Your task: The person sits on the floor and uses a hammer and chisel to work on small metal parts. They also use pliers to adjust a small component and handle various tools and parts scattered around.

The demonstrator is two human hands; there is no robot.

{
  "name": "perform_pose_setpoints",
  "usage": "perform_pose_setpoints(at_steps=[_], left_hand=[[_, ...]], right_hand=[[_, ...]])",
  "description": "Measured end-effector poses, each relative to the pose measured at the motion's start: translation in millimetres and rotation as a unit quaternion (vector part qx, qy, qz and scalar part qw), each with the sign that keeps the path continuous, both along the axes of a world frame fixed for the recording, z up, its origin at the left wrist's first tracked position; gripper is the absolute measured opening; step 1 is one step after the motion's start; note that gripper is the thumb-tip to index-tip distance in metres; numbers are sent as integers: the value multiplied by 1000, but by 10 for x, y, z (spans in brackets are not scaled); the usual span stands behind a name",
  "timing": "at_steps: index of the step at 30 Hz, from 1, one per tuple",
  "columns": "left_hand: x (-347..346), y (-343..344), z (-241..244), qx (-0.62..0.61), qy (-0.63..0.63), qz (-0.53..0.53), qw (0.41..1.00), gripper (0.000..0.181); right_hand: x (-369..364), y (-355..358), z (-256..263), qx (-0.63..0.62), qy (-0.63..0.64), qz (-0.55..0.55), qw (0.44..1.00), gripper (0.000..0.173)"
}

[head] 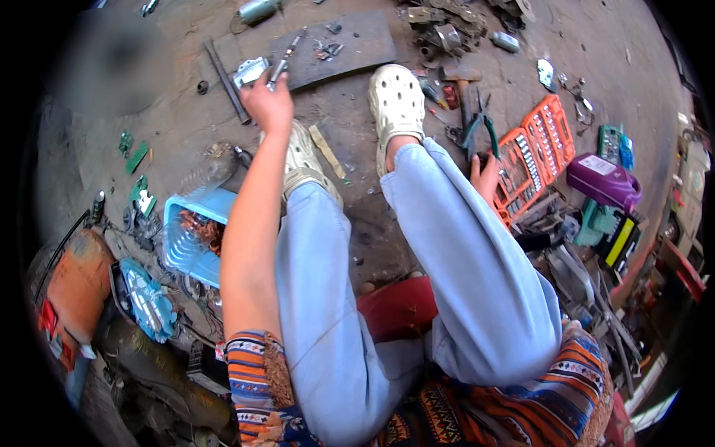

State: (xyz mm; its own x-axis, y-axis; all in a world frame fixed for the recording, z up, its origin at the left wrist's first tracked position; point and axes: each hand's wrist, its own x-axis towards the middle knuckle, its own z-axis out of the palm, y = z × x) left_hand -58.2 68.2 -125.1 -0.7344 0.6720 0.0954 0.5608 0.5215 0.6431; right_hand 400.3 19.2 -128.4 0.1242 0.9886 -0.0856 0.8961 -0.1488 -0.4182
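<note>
My left hand (269, 103) reaches out past my left shoe, its fingers around the lower end of a slim metal tool (287, 55) and beside a silvery metal part (251, 71); whether it also touches that part is unclear. A dark metal bar (225, 81) lies just left of it. My right hand (485, 177), partly hidden by my right knee, is at the handles of dark green pliers (480, 125), by the open orange socket set case (528, 162). A hammer (462, 84) lies beyond the pliers. Small scraps rest on a dark flat plate (341, 47).
A blue basket (192, 200) with copper-coloured scrap stands at the left, near an orange metal object (81, 279). A purple plastic bottle (602, 180) and metal scrap are at the right. Greasy machine parts (447, 33) lie at the top.
</note>
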Motion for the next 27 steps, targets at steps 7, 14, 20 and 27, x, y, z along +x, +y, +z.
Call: perform_pose_setpoints(at_steps=[7, 14, 20, 27], left_hand=[[-60, -60, 4, -75, 3, -35, 997, 43], [72, -78, 21, -62, -11, -69, 996, 55], [26, -155, -15, -45, -13, -70, 996, 52], [-16, -66, 92, -32, -3, -51, 998, 37]], right_hand=[[-371, 76, 45, -23, 36, 13, 999, 34], [-417, 201, 79, -122, -29, -46, 991, 45], [-625, 356, 302, -123, 57, -108, 985, 57], [-636, 184, 902, -251, 211, -109, 938, 53]])
